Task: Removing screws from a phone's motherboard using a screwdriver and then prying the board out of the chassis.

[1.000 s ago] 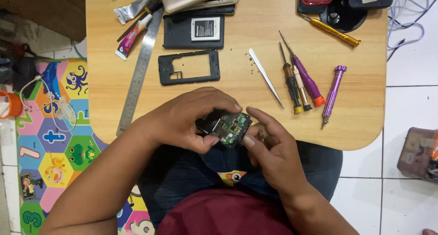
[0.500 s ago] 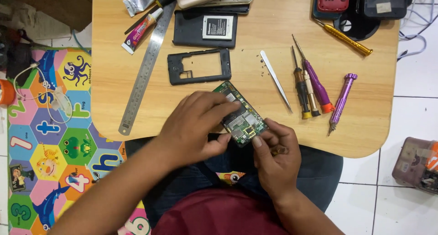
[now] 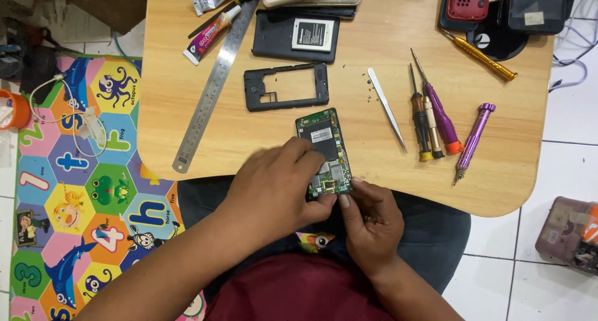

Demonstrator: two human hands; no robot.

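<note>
Wooden table (image 3: 187,128) fills the view, over a colourful alphabet floor mat (image 3: 75,190) at left. Near its left edge lies a steel ruler (image 3: 215,87), then a black phone frame (image 3: 285,86). At the near edge, the left hand (image 3: 274,187) grasps the green circuit board (image 3: 324,149) by its side, fingers closed on it; the right hand (image 3: 367,224) pinches its lower end, hiding that corner. Tweezers (image 3: 387,109) and screwdrivers (image 3: 439,118) lie to the right. Phones at the far edge are cut off.
</note>
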